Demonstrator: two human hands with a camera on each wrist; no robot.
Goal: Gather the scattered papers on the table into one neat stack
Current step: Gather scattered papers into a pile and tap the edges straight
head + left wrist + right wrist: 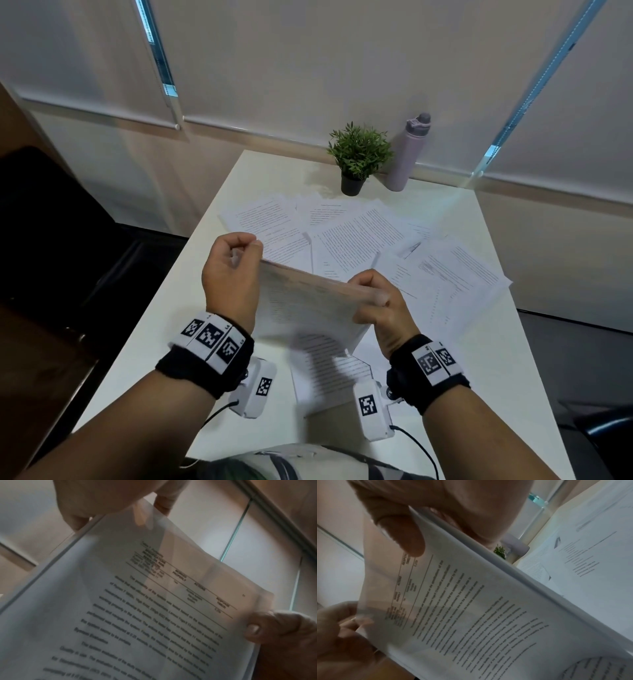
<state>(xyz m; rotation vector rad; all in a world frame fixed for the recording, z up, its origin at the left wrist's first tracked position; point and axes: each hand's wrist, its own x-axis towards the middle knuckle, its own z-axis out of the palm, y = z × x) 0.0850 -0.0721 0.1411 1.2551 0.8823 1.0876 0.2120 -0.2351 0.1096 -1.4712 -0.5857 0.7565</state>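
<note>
A bundle of printed papers (pixel 308 308) stands nearly upright above the white table (pixel 164 329), held between both hands. My left hand (pixel 236 270) pinches its upper left corner, and my right hand (pixel 376 301) grips its upper right corner. The left wrist view shows the bundle's printed page (pixel 154 615) close up with my left fingers (pixel 96 504) at its top edge. In the right wrist view my right thumb (pixel 402 536) presses on the same bundle (pixel 471 615). Several loose sheets (pixel 359 236) lie scattered across the table behind, and more sheets (pixel 329 373) lie beneath the bundle.
A small potted plant (pixel 358 157) and a lilac bottle (pixel 407 154) stand at the table's far edge. Blinds cover the windows behind. A dark chair (pixel 51 240) is left of the table, whose near left part is bare.
</note>
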